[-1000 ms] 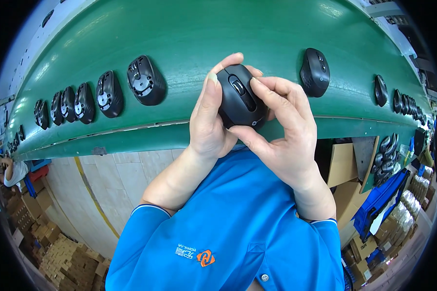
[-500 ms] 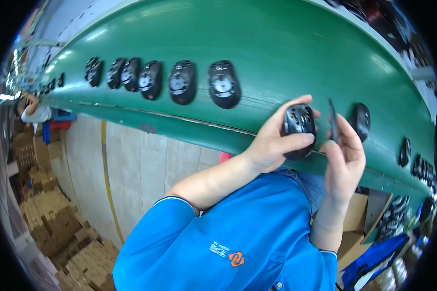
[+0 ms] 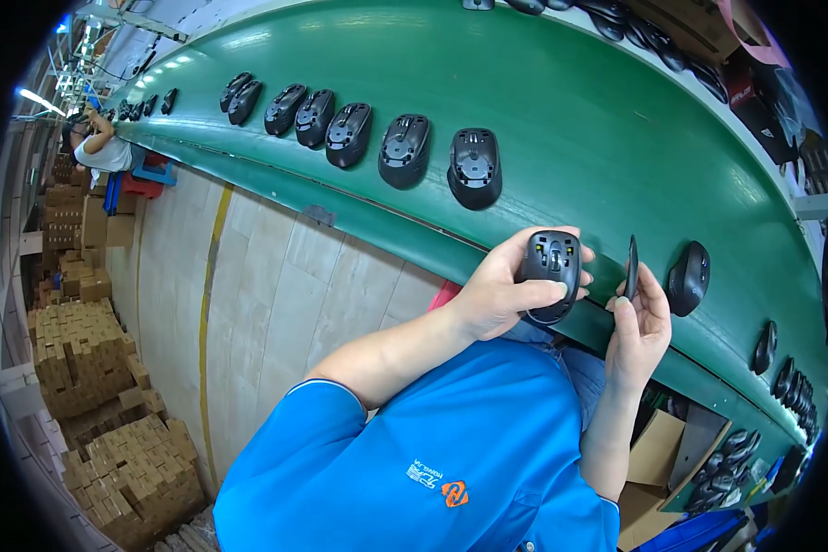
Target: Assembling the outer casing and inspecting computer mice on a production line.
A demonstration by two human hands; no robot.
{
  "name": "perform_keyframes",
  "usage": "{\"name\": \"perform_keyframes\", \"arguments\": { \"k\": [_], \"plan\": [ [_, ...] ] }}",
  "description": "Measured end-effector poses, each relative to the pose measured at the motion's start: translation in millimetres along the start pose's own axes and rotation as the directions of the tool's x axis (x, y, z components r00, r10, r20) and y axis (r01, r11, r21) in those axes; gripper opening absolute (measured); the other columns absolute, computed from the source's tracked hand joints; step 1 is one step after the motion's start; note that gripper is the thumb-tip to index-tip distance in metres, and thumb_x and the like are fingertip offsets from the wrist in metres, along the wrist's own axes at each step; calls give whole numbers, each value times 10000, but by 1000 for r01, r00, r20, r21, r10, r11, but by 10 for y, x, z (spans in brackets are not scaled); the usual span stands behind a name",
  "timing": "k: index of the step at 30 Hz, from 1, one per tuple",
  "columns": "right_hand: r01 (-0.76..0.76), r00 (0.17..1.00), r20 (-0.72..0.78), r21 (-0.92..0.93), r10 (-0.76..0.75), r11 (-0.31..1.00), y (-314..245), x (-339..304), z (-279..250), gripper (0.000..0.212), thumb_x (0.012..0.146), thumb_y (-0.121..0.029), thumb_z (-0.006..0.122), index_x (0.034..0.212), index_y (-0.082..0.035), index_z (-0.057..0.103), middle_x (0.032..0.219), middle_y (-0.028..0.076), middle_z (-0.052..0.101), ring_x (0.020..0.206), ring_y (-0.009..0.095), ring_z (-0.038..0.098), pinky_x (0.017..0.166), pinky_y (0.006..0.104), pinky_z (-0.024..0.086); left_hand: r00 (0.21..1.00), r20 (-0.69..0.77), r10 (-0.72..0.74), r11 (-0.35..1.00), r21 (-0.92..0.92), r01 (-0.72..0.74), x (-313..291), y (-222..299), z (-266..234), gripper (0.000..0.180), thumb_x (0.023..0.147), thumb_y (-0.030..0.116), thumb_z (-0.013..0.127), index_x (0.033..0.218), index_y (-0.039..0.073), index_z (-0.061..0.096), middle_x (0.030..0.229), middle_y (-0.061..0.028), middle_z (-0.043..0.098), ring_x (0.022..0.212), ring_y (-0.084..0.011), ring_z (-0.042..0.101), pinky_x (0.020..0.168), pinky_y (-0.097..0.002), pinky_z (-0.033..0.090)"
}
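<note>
My left hand (image 3: 495, 299) is closed around a black computer mouse (image 3: 550, 262), its thumb on the near part of the upper face. That face has no cover on it, so the scroll wheel area and two small yellow spots show. Between the fingertips of my right hand (image 3: 642, 333) is a thin black curved mouse cover (image 3: 632, 265), seen nearly edge-on and apart from the mouse. Just right of it, a black mouse (image 3: 689, 279) with a smooth closed top lies on the green bench (image 3: 561, 129).
A row of uncovered black mice (image 3: 475, 170) stretches leftward along the bench. More mice (image 3: 794, 391) stand at the far right, and others lie on a ledge (image 3: 630, 32) beyond. Cardboard boxes (image 3: 124, 478) are stacked on the floor at left; a person (image 3: 106, 147) sits farther off.
The view has turned, shifting the bench and the row of mice in the picture. Both hands keep hold of the same parts; the mouse in my left hand now faces up more squarely.
</note>
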State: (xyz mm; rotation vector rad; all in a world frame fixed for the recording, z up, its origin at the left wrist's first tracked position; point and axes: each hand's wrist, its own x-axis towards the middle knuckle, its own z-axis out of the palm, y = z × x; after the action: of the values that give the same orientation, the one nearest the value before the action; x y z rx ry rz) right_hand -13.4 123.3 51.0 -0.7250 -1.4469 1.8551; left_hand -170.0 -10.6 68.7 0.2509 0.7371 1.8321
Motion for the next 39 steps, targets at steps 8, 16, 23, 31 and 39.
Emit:
{"name": "perform_keyframes", "arguments": {
  "k": [8,16,23,31,39],
  "plan": [
    [125,987,102,30,-127,992,85,1,35,542,778,123,653,1291,84,484,1326,156,473,1164,211,516,973,337,469,998,-48,34,999,0,-34,-123,61,104,669,824,14,654,1417,35,345,1337,-194,499,1165,-319,579,971,-448,514],
    [185,975,135,-29,-179,982,72,-56,-4,532,780,69,689,1277,64,500,1297,123,458,1113,184,513,959,323,461,969,-143,203,968,-119,-221,-231,196,153,619,838,35,632,1396,41,364,1317,-186,509,1164,-316,569,987,-499,496],
    [225,946,245,-24,-212,974,123,-64,-36,522,805,131,607,1307,74,472,1310,127,484,1199,196,516,1005,313,444,842,-247,480,853,-93,-513,-484,677,-53,530,856,25,583,1355,53,405,1287,-167,529,1144,-310,570,960,-496,512],
    [232,945,249,-49,-213,972,104,-52,-20,510,804,126,603,1296,63,486,1295,109,487,1170,188,527,996,304,445,566,-432,702,663,105,-742,-832,1600,-677,380,862,19,548,1235,-6,481,1226,-168,571,1120,-324,579,966,-523,501],
    [199,965,204,-171,-163,965,83,-76,52,504,796,95,631,1280,64,492,1288,107,462,1101,176,521,948,303,465,430,-502,750,531,71,-844,-1115,2837,-1753,353,837,18,537,1181,-48,493,1160,-178,579,1078,-345,583,970,-558,476]
  ]
}}
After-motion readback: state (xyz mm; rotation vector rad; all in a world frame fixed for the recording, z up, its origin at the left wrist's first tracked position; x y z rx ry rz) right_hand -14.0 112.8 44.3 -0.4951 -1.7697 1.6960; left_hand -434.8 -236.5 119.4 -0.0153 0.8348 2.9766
